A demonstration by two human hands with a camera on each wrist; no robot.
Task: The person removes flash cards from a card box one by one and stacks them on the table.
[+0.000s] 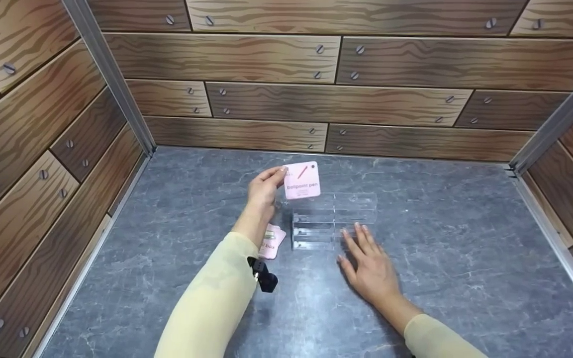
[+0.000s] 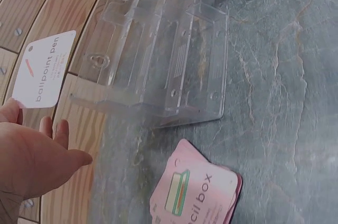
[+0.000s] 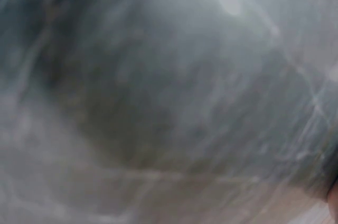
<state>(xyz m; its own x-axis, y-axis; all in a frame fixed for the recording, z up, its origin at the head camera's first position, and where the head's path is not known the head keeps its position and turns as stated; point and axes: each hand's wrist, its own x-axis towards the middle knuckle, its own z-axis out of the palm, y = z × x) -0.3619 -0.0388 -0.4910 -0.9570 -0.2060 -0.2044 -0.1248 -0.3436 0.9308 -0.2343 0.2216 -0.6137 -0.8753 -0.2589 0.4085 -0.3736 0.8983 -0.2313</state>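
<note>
Between thumb and fingers my left hand [image 1: 263,190] pinches a pink flashcard [image 1: 302,181] printed "ballpoint pen" with a red pen drawing. The card is held up at the back left of a clear plastic tiered rack [image 1: 314,238]. In the left wrist view the same flashcard [image 2: 45,71] is seen beyond the rack [image 2: 153,65]. My right hand [image 1: 372,271] lies with fingers spread at the rack's front right, fingertips at its edge; whether they touch it I cannot tell. A small stack of pink cards [image 2: 198,189], the top one showing a pencil box, lies left of the rack, partly behind my left forearm in the head view.
The grey marbled tabletop [image 1: 465,238] is bounded by wood-patterned panels [image 1: 266,99] at the back and both sides. Metal corner posts [image 1: 117,74] stand where panels meet. A small black camera [image 1: 265,278] sits on my left wrist. The right wrist view is blurred, mostly tabletop.
</note>
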